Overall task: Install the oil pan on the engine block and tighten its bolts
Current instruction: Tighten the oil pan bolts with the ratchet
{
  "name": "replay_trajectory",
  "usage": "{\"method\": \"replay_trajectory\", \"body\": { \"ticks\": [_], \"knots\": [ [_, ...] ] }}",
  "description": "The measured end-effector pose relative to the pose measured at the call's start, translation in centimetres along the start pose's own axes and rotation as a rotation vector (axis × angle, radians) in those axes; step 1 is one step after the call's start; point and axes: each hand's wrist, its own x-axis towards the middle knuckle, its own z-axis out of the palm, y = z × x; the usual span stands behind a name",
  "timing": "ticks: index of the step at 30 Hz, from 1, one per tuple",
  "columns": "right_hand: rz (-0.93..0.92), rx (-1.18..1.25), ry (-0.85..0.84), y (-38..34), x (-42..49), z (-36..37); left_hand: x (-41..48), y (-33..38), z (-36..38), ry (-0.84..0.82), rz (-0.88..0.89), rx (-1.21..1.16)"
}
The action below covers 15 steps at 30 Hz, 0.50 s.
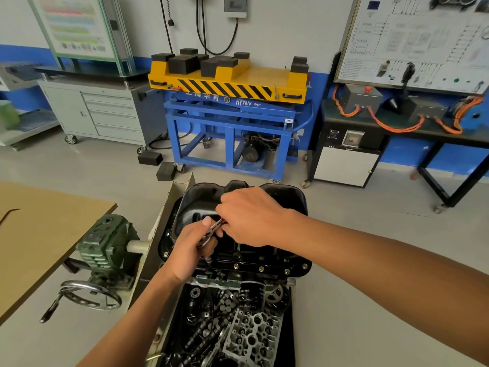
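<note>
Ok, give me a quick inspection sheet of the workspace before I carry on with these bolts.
Surface: engine block, above a parts tray.
Job's things: oil pan seated on the block; bolts in its near flange.
Clutter: oil filter, cylinder head and loose parts in the tray.
Hands: left hand grips the wrench; right hand curls round its upper end.
Cables: orange cables on the right bench, apart from the work.
Surroundings: green gearbox with handwheel at left; yellow lift table behind.

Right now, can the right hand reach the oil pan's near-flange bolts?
Probably yes: the right hand, busy on the wrench, is close to those bolts, which lie uncovered on the oil pan.
</note>
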Motion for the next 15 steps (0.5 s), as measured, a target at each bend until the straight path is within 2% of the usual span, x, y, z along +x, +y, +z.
{"method": "replay_trajectory", "body": {
  "ticks": [6, 10, 15],
  "knots": [
    [-0.004, 0.154, -0.044, -1.2, -1.4, -0.8, 0.1, 0.3, 0.4, 0.112, 0.009, 0.034],
    [-0.039, 0.279, -0.127, -3.0, -1.8, 0.0, 0.4, 0.7, 1.1, 0.120, 0.011, 0.100],
    [-0.007, 0.418, -0.110, -3.8, -1.5, 0.8, 0.4, 1.3, 1.4, 0.139, 0.006, 0.013]
  ]
}}
